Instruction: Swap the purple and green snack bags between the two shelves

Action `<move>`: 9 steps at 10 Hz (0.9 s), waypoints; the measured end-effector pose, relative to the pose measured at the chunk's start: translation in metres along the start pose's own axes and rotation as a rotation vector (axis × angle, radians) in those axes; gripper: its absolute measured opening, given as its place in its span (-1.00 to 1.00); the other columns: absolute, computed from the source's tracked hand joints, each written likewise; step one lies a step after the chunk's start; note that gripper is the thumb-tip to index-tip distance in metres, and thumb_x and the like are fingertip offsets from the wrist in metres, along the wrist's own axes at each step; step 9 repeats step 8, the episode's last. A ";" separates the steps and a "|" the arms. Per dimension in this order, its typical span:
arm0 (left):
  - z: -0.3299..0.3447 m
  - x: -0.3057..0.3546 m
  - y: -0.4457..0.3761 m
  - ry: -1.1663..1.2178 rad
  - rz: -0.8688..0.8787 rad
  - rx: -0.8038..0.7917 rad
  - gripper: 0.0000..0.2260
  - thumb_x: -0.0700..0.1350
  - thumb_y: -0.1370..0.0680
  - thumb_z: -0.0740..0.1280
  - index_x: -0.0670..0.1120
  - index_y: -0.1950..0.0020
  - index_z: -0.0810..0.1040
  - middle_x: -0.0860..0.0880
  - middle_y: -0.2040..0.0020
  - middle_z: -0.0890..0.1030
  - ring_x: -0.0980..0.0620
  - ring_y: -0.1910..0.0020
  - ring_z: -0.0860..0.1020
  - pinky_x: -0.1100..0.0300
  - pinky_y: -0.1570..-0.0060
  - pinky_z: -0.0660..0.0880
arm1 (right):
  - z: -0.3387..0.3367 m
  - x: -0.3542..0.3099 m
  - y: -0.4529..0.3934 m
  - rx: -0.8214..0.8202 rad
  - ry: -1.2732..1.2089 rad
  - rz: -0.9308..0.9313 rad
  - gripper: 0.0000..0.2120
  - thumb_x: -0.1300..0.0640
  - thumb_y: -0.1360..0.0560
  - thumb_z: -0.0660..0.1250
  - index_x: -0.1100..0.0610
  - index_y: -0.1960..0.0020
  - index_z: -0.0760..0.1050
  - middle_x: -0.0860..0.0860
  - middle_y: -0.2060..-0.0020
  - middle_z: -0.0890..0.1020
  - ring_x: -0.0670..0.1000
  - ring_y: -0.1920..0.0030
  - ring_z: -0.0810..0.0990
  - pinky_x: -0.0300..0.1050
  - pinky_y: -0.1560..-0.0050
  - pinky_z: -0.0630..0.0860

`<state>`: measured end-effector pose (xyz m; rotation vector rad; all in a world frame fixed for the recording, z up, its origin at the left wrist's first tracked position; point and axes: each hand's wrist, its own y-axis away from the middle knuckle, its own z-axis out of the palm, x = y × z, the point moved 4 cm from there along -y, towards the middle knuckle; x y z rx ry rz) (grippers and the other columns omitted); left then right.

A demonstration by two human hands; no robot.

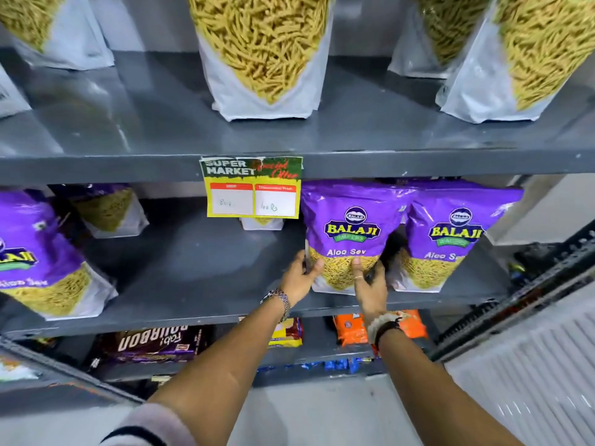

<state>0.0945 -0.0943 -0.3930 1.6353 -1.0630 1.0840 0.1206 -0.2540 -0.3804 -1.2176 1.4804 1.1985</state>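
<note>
A purple snack bag (347, 233) marked "Aloo Sev" is stood upright on the grey metal middle shelf (199, 272), gripped at its lower edges by the left hand (301, 278) and the right hand (370, 286), just beside a second purple bag (450, 239). On the upper shelf (161, 123), bags (262, 56) are cut off at the top (their colour cannot be told). Darker packets (151, 346) on the shelf below are partly hidden by the forearms.

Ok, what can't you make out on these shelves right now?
- Head view, upper shelf bags: tops cut off by the frame edge, so colour unreadable.
- Price tag: handwriting too faint.
- Bag behind the tag: mostly hidden.
- Left hand and right hand on the purple bag: fingers behind it unseen.
</note>
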 end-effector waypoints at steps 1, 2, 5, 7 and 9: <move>-0.021 -0.005 0.004 0.038 0.021 0.059 -0.70 -0.05 -0.51 0.27 -0.17 -0.17 0.41 -0.08 -0.06 0.57 -0.02 -0.03 0.56 0.42 0.08 0.51 | 0.016 0.000 0.007 -0.056 -0.029 0.011 -0.44 -0.12 -0.42 0.33 0.06 -0.34 0.31 0.08 -0.26 0.54 0.08 -0.27 0.49 0.09 -0.34 0.38; -0.052 -0.011 0.015 0.061 0.029 0.121 -0.72 -0.10 -0.52 0.26 -0.20 -0.17 0.40 -0.05 -0.04 0.55 0.04 -0.01 0.53 0.55 0.22 0.46 | 0.041 -0.003 0.017 -0.140 -0.028 0.004 -0.49 -0.09 -0.42 0.34 0.06 -0.30 0.35 0.05 -0.19 0.58 0.06 -0.21 0.54 0.14 -0.31 0.42; -0.119 -0.039 0.045 0.064 0.033 0.286 -0.73 -0.07 -0.52 0.26 -0.18 -0.15 0.41 -0.07 -0.03 0.57 0.00 -0.01 0.54 0.51 0.20 0.48 | 0.102 -0.008 0.044 -0.286 -0.008 -0.018 -0.53 -0.02 -0.44 0.34 0.13 -0.27 0.37 0.12 -0.17 0.60 0.11 -0.18 0.56 0.10 -0.24 0.48; -0.126 -0.038 0.056 0.075 0.003 0.291 -0.70 -0.07 -0.51 0.26 -0.20 -0.17 0.40 -0.11 -0.08 0.57 0.00 -0.02 0.54 0.58 0.27 0.44 | 0.107 -0.007 0.055 -0.277 -0.011 -0.014 -0.54 -0.01 -0.43 0.35 0.14 -0.26 0.37 0.11 -0.16 0.60 0.12 -0.17 0.56 0.13 -0.25 0.48; -0.125 -0.026 0.063 0.063 0.022 0.291 -0.70 -0.09 -0.53 0.25 -0.20 -0.20 0.38 -0.14 -0.13 0.56 -0.03 -0.08 0.54 0.59 0.24 0.43 | 0.107 -0.011 0.058 -0.269 -0.009 -0.030 -0.54 -0.02 -0.44 0.34 0.11 -0.27 0.36 0.07 -0.15 0.58 0.13 -0.20 0.54 0.11 -0.26 0.46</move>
